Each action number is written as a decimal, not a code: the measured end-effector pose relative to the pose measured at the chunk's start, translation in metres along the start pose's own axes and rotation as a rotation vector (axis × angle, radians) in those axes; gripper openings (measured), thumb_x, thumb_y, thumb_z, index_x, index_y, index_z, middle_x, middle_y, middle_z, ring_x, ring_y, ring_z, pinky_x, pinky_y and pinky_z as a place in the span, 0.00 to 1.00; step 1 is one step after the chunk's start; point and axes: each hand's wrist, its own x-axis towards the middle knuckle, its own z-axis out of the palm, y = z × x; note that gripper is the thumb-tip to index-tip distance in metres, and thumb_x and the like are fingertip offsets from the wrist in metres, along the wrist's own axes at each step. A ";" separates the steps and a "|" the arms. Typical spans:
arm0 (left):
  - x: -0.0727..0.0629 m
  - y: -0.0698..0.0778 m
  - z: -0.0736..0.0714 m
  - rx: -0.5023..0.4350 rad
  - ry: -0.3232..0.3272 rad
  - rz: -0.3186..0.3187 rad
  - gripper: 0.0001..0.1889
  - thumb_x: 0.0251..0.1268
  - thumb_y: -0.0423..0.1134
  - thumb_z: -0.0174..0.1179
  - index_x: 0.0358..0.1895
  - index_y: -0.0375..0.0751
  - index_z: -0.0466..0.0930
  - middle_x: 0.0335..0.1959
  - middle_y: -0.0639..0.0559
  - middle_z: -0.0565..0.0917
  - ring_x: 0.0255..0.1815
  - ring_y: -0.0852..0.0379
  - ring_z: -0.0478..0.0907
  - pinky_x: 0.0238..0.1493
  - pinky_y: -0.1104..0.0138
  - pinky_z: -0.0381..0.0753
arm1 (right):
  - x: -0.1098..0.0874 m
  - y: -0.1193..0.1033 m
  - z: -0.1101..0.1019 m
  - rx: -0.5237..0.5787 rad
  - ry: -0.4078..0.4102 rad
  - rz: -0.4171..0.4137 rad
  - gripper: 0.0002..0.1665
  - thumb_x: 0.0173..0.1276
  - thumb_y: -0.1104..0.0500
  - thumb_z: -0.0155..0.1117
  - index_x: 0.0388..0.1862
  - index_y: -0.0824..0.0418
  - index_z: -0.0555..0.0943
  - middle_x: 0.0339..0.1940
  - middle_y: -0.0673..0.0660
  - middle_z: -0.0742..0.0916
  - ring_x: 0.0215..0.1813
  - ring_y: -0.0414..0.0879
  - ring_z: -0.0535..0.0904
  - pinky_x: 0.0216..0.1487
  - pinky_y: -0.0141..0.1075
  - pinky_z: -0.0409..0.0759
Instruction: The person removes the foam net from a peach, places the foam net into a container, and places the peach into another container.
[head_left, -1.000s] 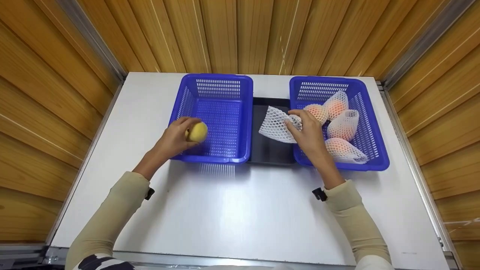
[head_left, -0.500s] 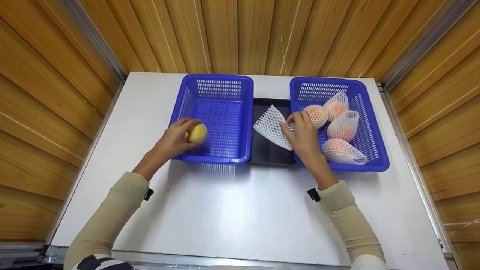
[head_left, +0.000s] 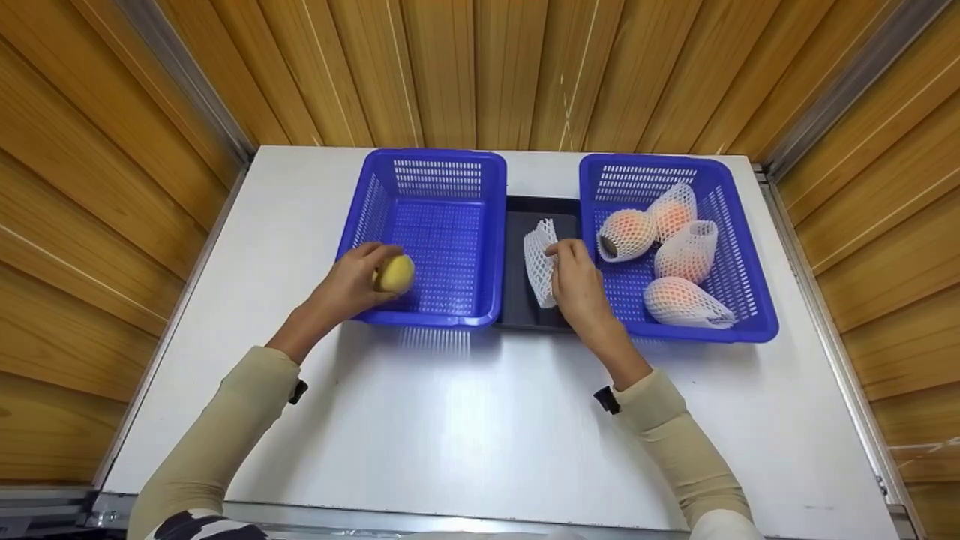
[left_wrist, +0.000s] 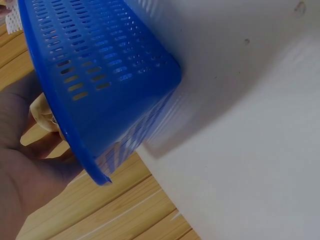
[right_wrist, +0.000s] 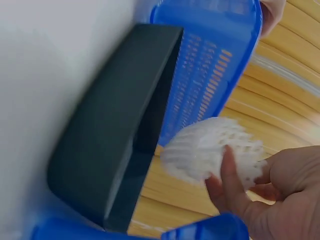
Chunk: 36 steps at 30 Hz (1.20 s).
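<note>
At the front left of the left blue basket (head_left: 491,225), my left hand (head_left: 347,281) grips a round yellow fruit (head_left: 395,274) over the rim. In the left wrist view the pale end of that fruit (left_wrist: 44,114) shows between the fingers, beyond the basket wall. My right hand (head_left: 581,289) pinches a white foam fruit net (head_left: 540,262) above the black tray (head_left: 517,319). Fingers and thumb close on one end of the net (right_wrist: 200,147) in the right wrist view, while its other end hangs free over the tray.
On the right stands a second blue basket (head_left: 750,289), holding several reddish fruits in white foam nets (head_left: 686,251). One netted fruit (head_left: 626,234) shows a dark patch at its left end. Wooden-panel walls (head_left: 517,75) enclose the white table (head_left: 450,435) at the back and sides.
My right hand has moved left and toward me, out from over the right basket, with the net now narrower and hanging. The netted fruit behind it is uncovered. My left hand has barely moved.
</note>
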 end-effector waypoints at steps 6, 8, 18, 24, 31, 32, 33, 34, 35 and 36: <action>-0.001 0.001 -0.002 0.020 -0.020 0.000 0.35 0.53 0.35 0.78 0.66 0.40 0.75 0.60 0.34 0.78 0.60 0.37 0.77 0.61 0.44 0.79 | -0.001 0.005 0.017 0.172 -0.119 0.090 0.26 0.67 0.77 0.54 0.65 0.76 0.72 0.61 0.74 0.75 0.63 0.67 0.75 0.65 0.52 0.77; -0.001 0.000 -0.002 0.024 -0.022 0.006 0.34 0.53 0.35 0.78 0.65 0.39 0.76 0.59 0.34 0.78 0.59 0.36 0.77 0.61 0.44 0.79 | 0.000 0.008 0.023 0.214 -0.163 0.133 0.29 0.67 0.77 0.56 0.68 0.77 0.70 0.63 0.75 0.74 0.66 0.67 0.73 0.70 0.53 0.72; 0.000 -0.004 0.001 0.028 -0.076 -0.026 0.34 0.55 0.37 0.77 0.66 0.39 0.75 0.60 0.33 0.78 0.60 0.35 0.77 0.61 0.42 0.78 | -0.004 0.021 0.048 0.242 -0.289 0.268 0.31 0.68 0.72 0.61 0.70 0.74 0.69 0.67 0.74 0.72 0.65 0.66 0.72 0.72 0.54 0.69; 0.001 -0.005 0.002 0.039 -0.111 -0.015 0.33 0.57 0.40 0.76 0.66 0.37 0.75 0.61 0.32 0.78 0.61 0.34 0.76 0.62 0.42 0.78 | -0.016 0.027 0.057 0.039 -0.232 0.181 0.27 0.65 0.72 0.65 0.64 0.73 0.76 0.74 0.74 0.66 0.77 0.71 0.52 0.78 0.57 0.59; 0.004 -0.007 0.003 0.095 -0.170 0.051 0.30 0.56 0.34 0.76 0.63 0.35 0.77 0.57 0.33 0.81 0.55 0.36 0.80 0.56 0.45 0.82 | -0.020 0.030 0.057 -0.103 -0.294 0.129 0.23 0.64 0.72 0.63 0.60 0.72 0.80 0.69 0.73 0.73 0.71 0.72 0.62 0.72 0.60 0.67; 0.004 -0.007 0.003 0.098 -0.176 0.054 0.30 0.55 0.33 0.75 0.63 0.34 0.78 0.56 0.34 0.81 0.54 0.36 0.80 0.55 0.46 0.82 | -0.020 0.030 0.057 -0.107 -0.317 0.131 0.23 0.65 0.71 0.64 0.60 0.72 0.80 0.69 0.72 0.73 0.72 0.71 0.62 0.72 0.60 0.67; 0.005 -0.007 0.003 0.103 -0.181 0.057 0.29 0.55 0.32 0.75 0.62 0.35 0.78 0.55 0.34 0.82 0.53 0.37 0.81 0.54 0.46 0.83 | -0.019 0.029 0.056 -0.108 -0.341 0.139 0.24 0.65 0.70 0.64 0.61 0.71 0.80 0.70 0.71 0.73 0.72 0.71 0.62 0.73 0.59 0.66; 0.005 -0.008 0.004 0.104 -0.188 0.056 0.28 0.56 0.32 0.75 0.62 0.35 0.78 0.54 0.35 0.82 0.52 0.38 0.81 0.53 0.47 0.83 | -0.019 0.029 0.056 -0.106 -0.365 0.143 0.24 0.66 0.69 0.64 0.62 0.70 0.79 0.70 0.71 0.73 0.73 0.70 0.61 0.74 0.59 0.66; 0.006 -0.008 0.004 0.105 -0.193 0.057 0.28 0.56 0.32 0.74 0.62 0.34 0.79 0.54 0.35 0.82 0.52 0.38 0.81 0.53 0.47 0.83 | -0.018 0.028 0.055 -0.103 -0.390 0.147 0.25 0.66 0.68 0.64 0.63 0.70 0.79 0.71 0.70 0.72 0.74 0.69 0.61 0.75 0.59 0.65; 0.007 -0.009 0.005 0.104 -0.199 0.056 0.28 0.57 0.32 0.74 0.62 0.34 0.79 0.55 0.35 0.82 0.52 0.38 0.81 0.54 0.47 0.83 | -0.017 0.027 0.055 -0.098 -0.413 0.151 0.25 0.67 0.67 0.63 0.64 0.70 0.79 0.71 0.70 0.72 0.74 0.69 0.60 0.75 0.59 0.64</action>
